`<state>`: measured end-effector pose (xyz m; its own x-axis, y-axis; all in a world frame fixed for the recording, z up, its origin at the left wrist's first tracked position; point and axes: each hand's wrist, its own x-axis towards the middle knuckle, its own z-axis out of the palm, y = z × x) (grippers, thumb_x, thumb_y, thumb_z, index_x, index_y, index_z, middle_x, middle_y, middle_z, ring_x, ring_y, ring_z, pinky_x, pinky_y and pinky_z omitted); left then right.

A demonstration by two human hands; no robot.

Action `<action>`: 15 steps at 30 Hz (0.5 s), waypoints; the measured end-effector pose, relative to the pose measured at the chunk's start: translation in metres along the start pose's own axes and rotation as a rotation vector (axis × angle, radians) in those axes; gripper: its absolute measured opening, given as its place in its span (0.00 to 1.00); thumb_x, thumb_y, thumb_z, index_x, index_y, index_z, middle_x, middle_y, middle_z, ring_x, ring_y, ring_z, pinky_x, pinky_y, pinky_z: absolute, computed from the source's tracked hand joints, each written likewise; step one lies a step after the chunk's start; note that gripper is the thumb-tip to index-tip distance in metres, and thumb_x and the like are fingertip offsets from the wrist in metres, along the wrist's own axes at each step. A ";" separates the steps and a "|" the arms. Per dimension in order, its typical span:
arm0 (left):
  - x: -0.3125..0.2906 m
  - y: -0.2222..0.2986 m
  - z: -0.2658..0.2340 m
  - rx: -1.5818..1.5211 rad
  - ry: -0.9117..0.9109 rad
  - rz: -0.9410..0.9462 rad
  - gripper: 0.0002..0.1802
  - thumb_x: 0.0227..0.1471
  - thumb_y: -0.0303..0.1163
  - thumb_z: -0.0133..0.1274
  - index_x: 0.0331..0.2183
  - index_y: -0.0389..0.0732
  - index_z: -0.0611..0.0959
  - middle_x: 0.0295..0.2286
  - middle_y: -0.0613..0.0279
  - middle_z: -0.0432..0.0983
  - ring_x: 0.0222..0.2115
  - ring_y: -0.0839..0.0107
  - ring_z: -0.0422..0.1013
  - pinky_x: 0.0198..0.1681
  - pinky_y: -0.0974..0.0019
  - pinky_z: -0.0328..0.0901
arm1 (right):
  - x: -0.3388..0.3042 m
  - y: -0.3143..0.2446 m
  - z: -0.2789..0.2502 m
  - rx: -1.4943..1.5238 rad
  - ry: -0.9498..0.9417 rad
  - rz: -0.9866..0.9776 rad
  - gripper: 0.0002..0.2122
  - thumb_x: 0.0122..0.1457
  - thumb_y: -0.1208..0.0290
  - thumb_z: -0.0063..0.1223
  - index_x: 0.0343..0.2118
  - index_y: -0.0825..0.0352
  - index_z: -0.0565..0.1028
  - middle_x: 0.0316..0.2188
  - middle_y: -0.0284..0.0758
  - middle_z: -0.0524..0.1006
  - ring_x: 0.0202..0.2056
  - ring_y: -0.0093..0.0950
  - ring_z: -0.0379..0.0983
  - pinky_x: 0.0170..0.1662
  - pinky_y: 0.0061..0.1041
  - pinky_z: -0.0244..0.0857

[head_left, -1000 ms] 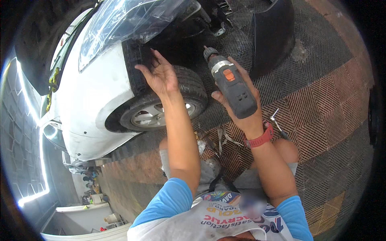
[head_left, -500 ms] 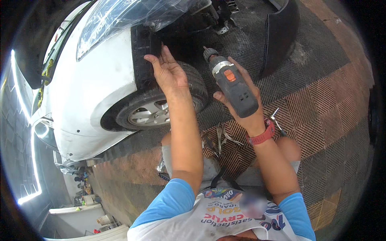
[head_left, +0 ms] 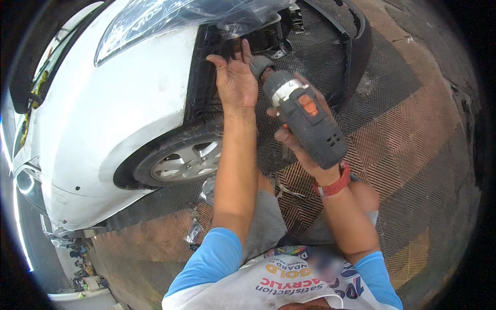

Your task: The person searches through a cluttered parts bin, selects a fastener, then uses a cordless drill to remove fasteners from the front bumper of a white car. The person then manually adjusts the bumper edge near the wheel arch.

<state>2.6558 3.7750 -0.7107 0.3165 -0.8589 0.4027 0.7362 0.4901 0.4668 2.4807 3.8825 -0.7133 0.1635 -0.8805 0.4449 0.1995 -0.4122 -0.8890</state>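
My left hand point(head_left: 239, 82) reaches up, palm turned up, thumb spread and fingers stretched out at the dark edge of the white fender point(head_left: 139, 82). Its fingertips are partly in shadow, and I see nothing held in it. My right hand point(head_left: 305, 152) grips a cordless drill point(head_left: 310, 121), dark grey with an orange switch. The drill's chuck points up and left, close beside the fingers of my left hand. Whether the chuck's tip touches anything is hidden. Below my left hand is the front wheel point(head_left: 186, 163) with its silver rim.
Clear plastic film point(head_left: 150, 26) covers the car's front. A black curved bumper-like panel point(head_left: 359, 51) lies on the right, by exposed dark parts point(head_left: 268, 39). Ribbed floor tiles point(head_left: 392, 134) spread to the right. A small clear packet point(head_left: 194, 231) lies on the floor by my left leg.
The drill has come closer to my left hand, its chuck now beside the fingers. My left hand stays open by the fender edge. The whole view has shifted somewhat.
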 end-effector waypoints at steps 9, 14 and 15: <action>-0.012 0.001 0.008 -0.165 0.067 -0.285 0.33 0.59 0.65 0.47 0.38 0.41 0.82 0.34 0.58 0.83 0.35 0.63 0.80 0.40 0.57 0.75 | 0.047 -0.005 0.018 -0.265 -0.028 -0.350 0.32 0.52 0.53 0.69 0.56 0.65 0.73 0.63 0.44 0.66 0.61 0.40 0.67 0.62 0.40 0.63; -0.013 0.002 0.012 -0.119 0.111 -0.291 0.34 0.59 0.66 0.45 0.38 0.42 0.82 0.34 0.60 0.82 0.35 0.64 0.80 0.39 0.59 0.76 | 0.050 0.007 0.022 -0.314 -0.053 -0.397 0.30 0.53 0.55 0.69 0.56 0.65 0.74 0.62 0.45 0.67 0.61 0.41 0.67 0.63 0.40 0.62; -0.013 0.000 0.014 -0.124 0.117 -0.278 0.34 0.59 0.66 0.45 0.38 0.42 0.82 0.34 0.60 0.82 0.35 0.64 0.80 0.38 0.59 0.76 | 0.050 0.007 0.021 -0.356 -0.049 -0.410 0.30 0.53 0.54 0.69 0.56 0.65 0.74 0.62 0.45 0.67 0.61 0.41 0.67 0.63 0.40 0.62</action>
<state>2.6430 3.7885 -0.7047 0.1545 -0.9720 0.1769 0.8692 0.2188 0.4434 2.5102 3.8408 -0.6947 0.1879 -0.6222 0.7600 -0.0817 -0.7810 -0.6192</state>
